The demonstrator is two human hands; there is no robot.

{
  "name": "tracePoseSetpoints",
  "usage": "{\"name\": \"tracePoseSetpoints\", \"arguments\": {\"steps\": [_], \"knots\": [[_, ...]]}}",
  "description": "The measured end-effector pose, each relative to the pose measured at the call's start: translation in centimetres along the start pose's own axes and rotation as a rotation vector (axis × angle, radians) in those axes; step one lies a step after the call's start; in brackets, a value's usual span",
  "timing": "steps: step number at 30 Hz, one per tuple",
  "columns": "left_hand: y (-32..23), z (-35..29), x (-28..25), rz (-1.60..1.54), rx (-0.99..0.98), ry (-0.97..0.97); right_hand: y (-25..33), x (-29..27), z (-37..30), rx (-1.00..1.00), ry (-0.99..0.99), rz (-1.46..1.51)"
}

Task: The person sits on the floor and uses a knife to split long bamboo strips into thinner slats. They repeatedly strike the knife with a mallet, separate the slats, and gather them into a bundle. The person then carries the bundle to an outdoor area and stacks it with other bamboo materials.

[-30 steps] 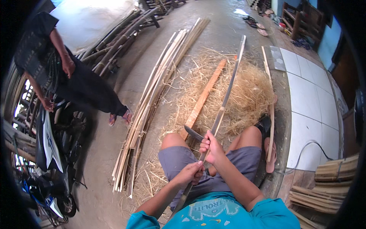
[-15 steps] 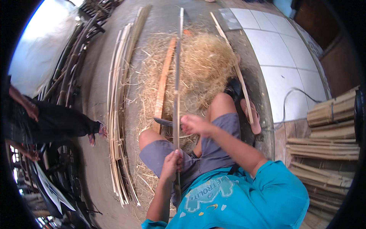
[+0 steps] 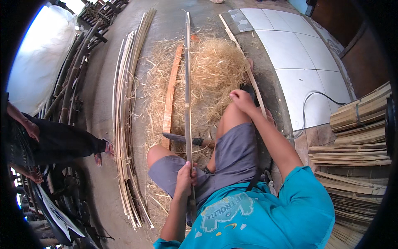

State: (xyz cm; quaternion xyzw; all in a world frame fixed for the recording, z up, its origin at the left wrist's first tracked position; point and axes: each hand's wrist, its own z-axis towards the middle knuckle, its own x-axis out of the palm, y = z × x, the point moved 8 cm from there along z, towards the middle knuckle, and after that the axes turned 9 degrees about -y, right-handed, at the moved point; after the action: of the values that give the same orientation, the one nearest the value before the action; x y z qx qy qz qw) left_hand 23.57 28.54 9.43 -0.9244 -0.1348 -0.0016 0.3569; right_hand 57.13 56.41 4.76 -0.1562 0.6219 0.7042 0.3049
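Observation:
My left hand (image 3: 185,179) is closed round the lower part of a long bamboo strip (image 3: 188,87), which stretches away from my lap over the shavings. Behind that strip, between my legs, lies a knife with a dark blade (image 3: 176,136) and a wooden handle (image 3: 206,142); neither hand is on it. My right hand (image 3: 243,100) is over my right knee with its fingers curled in. Whatever it may hold is hidden. Close to it, another pale bamboo strip (image 3: 244,62) slants along my right foot.
An orange-brown plank (image 3: 171,97) lies beside a heap of curly shavings (image 3: 217,66). Long strips (image 3: 124,103) are laid out on the left, where a person in dark trousers (image 3: 62,139) stands near a motorcycle (image 3: 58,207). Bundled slats (image 3: 352,155) are stacked at right.
My right hand has let go of the knife and moved up and right to my knee. The knife now lies between my legs. My left hand keeps its hold on the strip.

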Motion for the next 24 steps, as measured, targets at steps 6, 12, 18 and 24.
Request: {"name": "tracePoseSetpoints", "arguments": {"steps": [6, 12, 18, 24], "knots": [[0.6, 0.0, -0.4, -0.025, 0.025, -0.007, 5.1, 10.9, 0.1, -0.322, 0.272, -0.682], [0.2, -0.2, 0.2, 0.036, -0.015, -0.062, 4.4, 14.6, -0.9, -0.484, 0.528, -0.973], [1.1, 0.1, -0.7, 0.003, 0.017, -0.044, 9.9, 6.8, 3.2, -0.335, 0.457, -0.704], [1.0, 0.9, -0.4, -0.013, 0.015, -0.024, 10.7, -7.8, 8.6, -0.278, -0.204, -0.74]]}}
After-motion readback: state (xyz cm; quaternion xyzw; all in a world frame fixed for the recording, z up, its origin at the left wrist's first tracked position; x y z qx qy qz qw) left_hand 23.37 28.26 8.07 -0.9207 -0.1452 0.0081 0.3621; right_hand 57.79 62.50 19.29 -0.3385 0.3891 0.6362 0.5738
